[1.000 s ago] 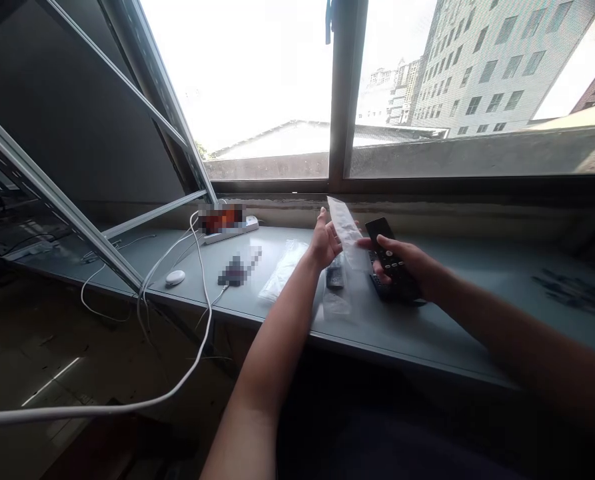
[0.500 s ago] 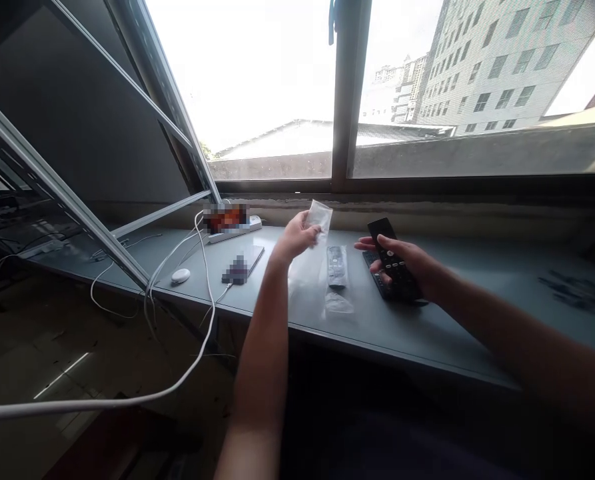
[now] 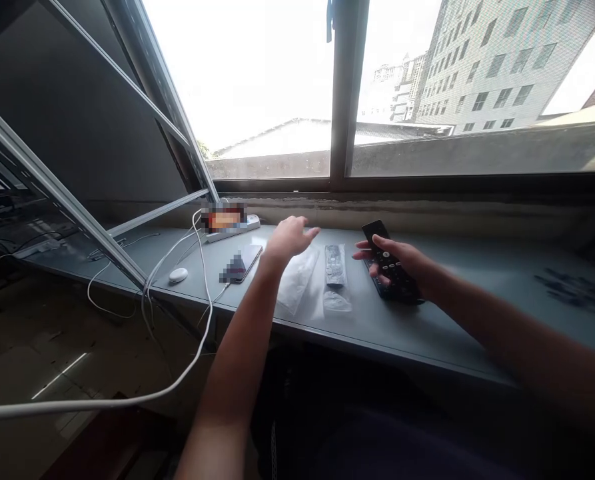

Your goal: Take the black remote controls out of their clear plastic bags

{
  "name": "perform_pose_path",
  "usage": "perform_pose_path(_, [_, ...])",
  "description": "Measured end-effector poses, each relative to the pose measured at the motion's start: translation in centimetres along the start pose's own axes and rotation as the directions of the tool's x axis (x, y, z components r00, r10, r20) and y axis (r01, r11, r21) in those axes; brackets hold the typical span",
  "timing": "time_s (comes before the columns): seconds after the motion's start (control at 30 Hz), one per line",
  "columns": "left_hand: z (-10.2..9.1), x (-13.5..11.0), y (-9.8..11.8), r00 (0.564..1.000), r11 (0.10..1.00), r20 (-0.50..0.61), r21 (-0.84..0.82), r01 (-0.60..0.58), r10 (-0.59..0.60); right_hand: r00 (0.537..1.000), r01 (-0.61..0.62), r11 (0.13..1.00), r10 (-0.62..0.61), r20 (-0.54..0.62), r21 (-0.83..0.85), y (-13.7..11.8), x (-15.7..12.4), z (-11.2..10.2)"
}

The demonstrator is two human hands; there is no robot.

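Note:
My right hand [image 3: 402, 263] grips a black remote control [image 3: 388, 261], thumb on its buttons, just above the grey ledge [image 3: 457, 320]. My left hand [image 3: 290, 240] hovers open, palm down, over a clear plastic bag [image 3: 297, 280] that lies flat on the ledge. Between the hands lies a second remote in a clear bag [image 3: 335, 273].
A phone [image 3: 241, 263] with a cable, a white power strip [image 3: 230, 227], a small white round device [image 3: 178, 275] and white cables [image 3: 197, 287] lie to the left. A slanted metal frame [image 3: 57, 193] crosses the left side. The window frame [image 3: 344, 100] stands behind.
My left hand lowered the clear bag from in front of the window onto the ledge and let go of it. The right hand kept the remote nearly still.

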State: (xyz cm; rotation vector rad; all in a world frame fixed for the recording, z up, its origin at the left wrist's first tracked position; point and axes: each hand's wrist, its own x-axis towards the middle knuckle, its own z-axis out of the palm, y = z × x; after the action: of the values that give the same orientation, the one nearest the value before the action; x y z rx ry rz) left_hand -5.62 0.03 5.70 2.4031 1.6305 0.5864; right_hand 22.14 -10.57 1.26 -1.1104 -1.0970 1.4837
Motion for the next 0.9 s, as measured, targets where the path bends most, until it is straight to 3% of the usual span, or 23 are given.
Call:
perform_pose_path(0.1, [0.6, 0.9, 3.9, 0.987, 0.936, 0.027, -0.324, -0.138, 0.155, 1.0, 0.004, 0.999, -0.004, 0.008, 0.035, 0.3, 0.2, 0.0])
perform_pose_path(0.2, [3.0, 2.1, 6.7, 0.942, 0.738, 0.146, -0.662, -0.133, 0.301, 0.999, 0.038, 0.994, -0.041, 0.027, 0.107, 0.5, 0.3, 0.0])
perform_pose_path(0.3, [5.9, 3.1, 8.1, 0.943, 0.524, 0.126, -0.85, -0.057, 0.307, 0.998, 0.047, 0.986, -0.052, 0.032, 0.159, 0.3, 0.4, 0.0])
perform_pose_path(0.37, [7.3, 3.8, 8.4, 0.958, 0.448, 0.105, -0.894, -0.027, 0.268, 0.999, 0.019, 0.981, -0.025, 0.027, 0.191, 0.0, 0.4, 0.0])
perform_pose_path(0.47, [8.6, 4.7, 8.4, 0.994, 0.454, 0.006, -0.89, -0.046, 0.113, 0.999, -0.05, 0.966, 0.044, 0.031, 0.252, -0.4, 0.4, 0.0])
perform_pose_path(0.57, [9.5, 5.3, 7.9, 0.996, 0.455, -0.081, -0.889, -0.06, -0.028, 0.995, -0.095, 0.95, 0.091, 0.027, 0.299, -0.5, 0.5, -0.1])
perform_pose_path(0.73, [10.5, 5.4, 6.7, 0.991, 0.379, -0.092, -0.924, -0.048, -0.099, 0.992, -0.123, 0.927, 0.106, 0.065, 0.355, -0.5, 0.4, -0.5])
perform_pose_path(0.9, [10.8, 5.3, 6.1, 0.981, 0.387, -0.083, -0.922, -0.009, -0.175, 0.982, -0.188, 0.847, 0.161, 0.096, 0.498, -0.8, 0.1, -0.7])
